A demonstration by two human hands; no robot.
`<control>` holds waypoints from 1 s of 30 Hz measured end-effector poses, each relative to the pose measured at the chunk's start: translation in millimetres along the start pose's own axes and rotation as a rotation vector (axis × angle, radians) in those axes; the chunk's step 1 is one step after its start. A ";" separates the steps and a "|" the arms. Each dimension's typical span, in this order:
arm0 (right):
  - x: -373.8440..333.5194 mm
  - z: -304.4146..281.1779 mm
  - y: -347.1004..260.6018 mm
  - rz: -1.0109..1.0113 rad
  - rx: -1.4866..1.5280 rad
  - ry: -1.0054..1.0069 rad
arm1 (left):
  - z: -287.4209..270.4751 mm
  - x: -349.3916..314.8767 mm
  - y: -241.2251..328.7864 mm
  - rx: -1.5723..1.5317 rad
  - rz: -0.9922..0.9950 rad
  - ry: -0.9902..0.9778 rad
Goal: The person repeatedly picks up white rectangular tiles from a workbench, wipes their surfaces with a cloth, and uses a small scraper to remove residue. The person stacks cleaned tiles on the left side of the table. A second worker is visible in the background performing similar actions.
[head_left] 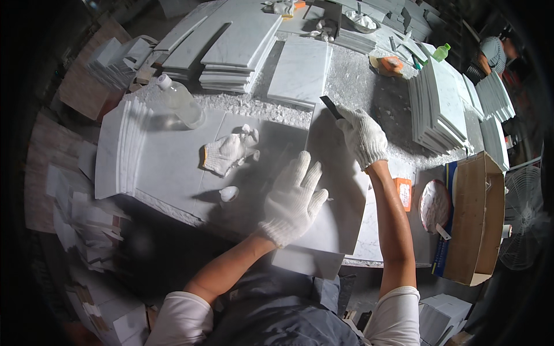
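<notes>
Head view: the left hand (293,199), in a white knit glove, lies flat with its fingers (301,167) spread apart on a grey-white marble slab (340,190) that rests on the surface (173,155). The right hand (363,135), gloved too, has its fingers clamped on a dark flat blade (330,107) at the slab's far edge. Left of the left fingers lie a spare glove (228,153) and a clear plastic bottle (180,102).

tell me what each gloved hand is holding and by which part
The right hand grips a dark flat blade tool by its lower end. The left hand holds nothing, pressing flat on the white marble slab.
</notes>
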State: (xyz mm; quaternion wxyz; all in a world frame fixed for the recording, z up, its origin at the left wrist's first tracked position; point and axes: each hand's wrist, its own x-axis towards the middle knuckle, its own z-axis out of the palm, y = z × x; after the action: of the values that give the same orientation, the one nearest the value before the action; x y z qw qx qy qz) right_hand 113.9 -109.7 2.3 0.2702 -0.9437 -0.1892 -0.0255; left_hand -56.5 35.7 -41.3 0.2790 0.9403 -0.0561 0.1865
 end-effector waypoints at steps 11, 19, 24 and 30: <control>11.9 12.3 19.5 -0.017 0.075 -0.001 | -3.1 1.1 1.1 -0.015 -0.028 -0.024; 13.9 12.0 20.6 -0.058 0.032 -0.012 | -2.3 1.1 1.4 -0.008 -0.031 -0.027; 14.4 12.7 22.4 -0.065 -0.015 -0.016 | -1.8 0.6 2.0 -0.012 -0.028 -0.019; 16.4 14.2 23.2 -0.042 -0.015 -0.037 | -1.9 0.7 0.4 -0.018 -0.027 -0.024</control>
State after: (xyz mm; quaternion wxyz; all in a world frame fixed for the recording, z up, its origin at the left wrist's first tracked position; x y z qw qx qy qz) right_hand 137.0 -114.8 -19.0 0.2589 -0.9418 -0.2139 -0.0151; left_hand -56.6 36.4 -39.3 0.2892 0.9406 -0.0483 0.1711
